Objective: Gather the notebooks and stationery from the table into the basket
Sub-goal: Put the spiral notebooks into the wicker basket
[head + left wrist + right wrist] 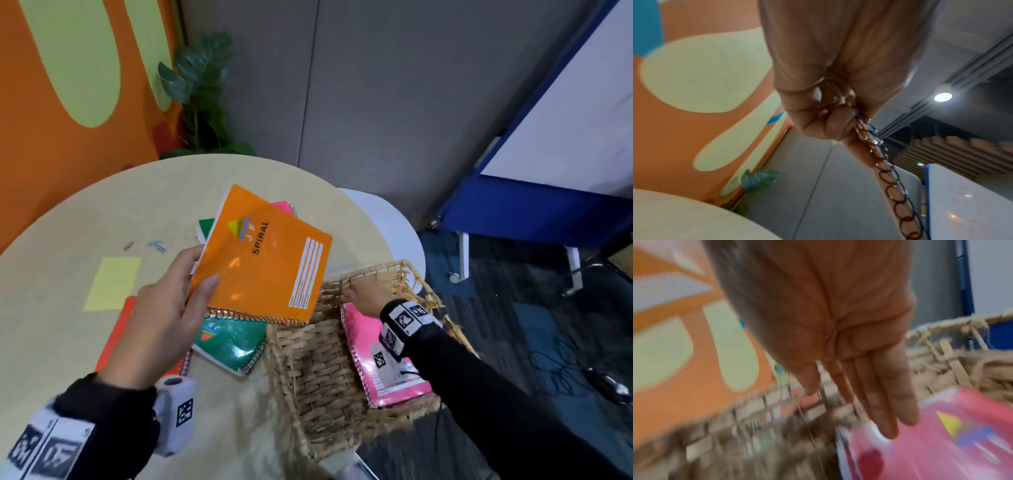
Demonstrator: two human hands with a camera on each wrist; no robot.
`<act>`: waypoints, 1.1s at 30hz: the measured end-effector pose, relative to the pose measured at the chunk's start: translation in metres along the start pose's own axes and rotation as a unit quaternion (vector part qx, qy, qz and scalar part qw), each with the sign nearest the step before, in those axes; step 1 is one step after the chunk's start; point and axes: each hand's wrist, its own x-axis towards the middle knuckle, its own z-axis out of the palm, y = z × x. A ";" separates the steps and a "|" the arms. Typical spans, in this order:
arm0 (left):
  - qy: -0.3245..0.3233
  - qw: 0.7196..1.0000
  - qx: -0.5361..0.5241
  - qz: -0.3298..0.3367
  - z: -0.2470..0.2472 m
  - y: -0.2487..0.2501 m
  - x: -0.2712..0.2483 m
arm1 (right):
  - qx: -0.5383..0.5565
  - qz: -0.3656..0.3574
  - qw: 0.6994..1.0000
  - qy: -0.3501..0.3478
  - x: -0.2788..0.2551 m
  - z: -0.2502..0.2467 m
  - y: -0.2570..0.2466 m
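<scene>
My left hand (178, 308) grips an orange spiral notebook (263, 260) by its left corner, lifted above the table beside the wicker basket (308, 370). The left wrist view shows my fingers (830, 123) curled round its wire spine (892, 181). My right hand (366, 294) is over the basket with straight fingers (879, 402), holding nothing. A pink spiral notebook (383, 363) lies in the basket under that hand. A green notebook (233, 346), a red-orange one (116, 339) and another pink one (284, 205) stay on the table.
A yellow sticky pad (113, 284) and paper clips (156, 245) lie on the round beige table (68, 219). The basket sits at the table's right edge. A white stool (394, 226), a plant (202, 92) and a blue-framed whiteboard (548, 154) stand beyond.
</scene>
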 end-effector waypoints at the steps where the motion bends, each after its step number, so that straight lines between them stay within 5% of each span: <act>1: -0.015 1.000 -0.009 0.022 0.003 0.007 0.004 | 0.081 -0.018 0.996 0.023 -0.008 -0.013 0.001; 3: -0.036 0.997 -0.013 0.062 0.008 0.019 0.013 | 0.239 -0.072 0.963 0.103 -0.029 -0.042 0.002; 6: -0.028 0.996 -0.006 0.079 0.011 0.035 0.030 | 0.469 -0.126 0.864 0.129 -0.064 -0.073 0.002; 8: -0.027 0.995 -0.013 0.091 0.010 0.042 0.038 | 0.536 -0.142 0.819 0.148 -0.078 -0.083 0.005; 10: -0.037 0.994 -0.012 0.102 0.011 0.045 0.044 | 0.542 -0.168 0.808 0.158 -0.091 -0.092 0.012; 12: -0.051 0.992 0.000 0.119 0.015 0.049 0.049 | 0.525 -0.198 0.816 0.138 -0.102 -0.102 0.015; 17: -0.090 0.980 -0.011 0.175 0.032 0.065 0.054 | 0.362 -0.230 0.898 0.094 -0.111 -0.109 0.008; 19: -0.088 0.980 -0.042 0.171 0.034 0.066 0.054 | 0.367 -0.223 0.897 0.105 -0.105 -0.101 0.018; 23: -0.042 0.995 -0.085 0.027 0.026 0.024 0.053 | 0.472 -0.132 0.869 0.062 -0.095 -0.074 0.064; 26: -0.072 0.989 0.025 -0.127 0.023 -0.046 0.048 | 0.459 -0.003 0.888 0.017 -0.084 -0.040 0.100; 33: -0.155 0.902 0.189 -0.357 0.041 -0.162 0.010 | 0.058 0.191 0.980 -0.021 -0.048 0.008 0.119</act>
